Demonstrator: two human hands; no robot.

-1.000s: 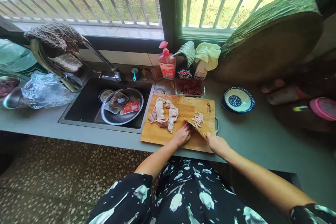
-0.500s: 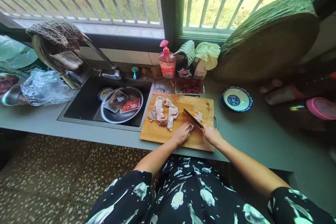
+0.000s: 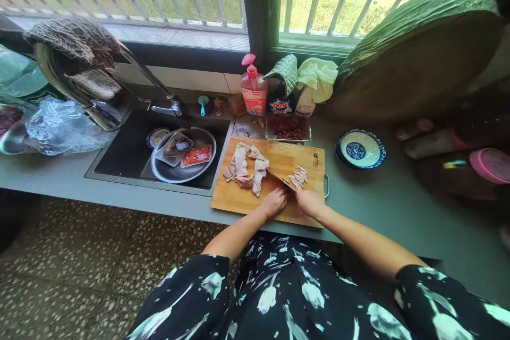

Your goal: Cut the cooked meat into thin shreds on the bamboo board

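Note:
My right hand [image 3: 309,203] is closed around the handle of a knife [image 3: 280,179], whose blade slants up and left, low over the cutting board [image 3: 229,203]. Just below the blade lies my left hand [image 3: 274,202], fingers curled and pressed down on a piece of meat that is almost wholly hidden now. To the right of the blade is a small heap of pale meat strips [image 3: 298,176]. Larger pale pink pieces of raw meat [image 3: 241,162] lie on the left half of the board, close to the knife's tip.
Left of the board, a sink [image 3: 119,155] holds a metal bowl [image 3: 184,177] with packed food. Behind the board stand a tray of dark red meat [image 3: 292,130] and a pink pump bottle [image 3: 254,94]. Stacked blue-and-white dishes [image 3: 360,149] sit on the right.
My right hand and the knife have moved left, so the blade is nearer my left hand. More of the strip heap shows. My left hand has shifted slightly left, covering its piece of meat.

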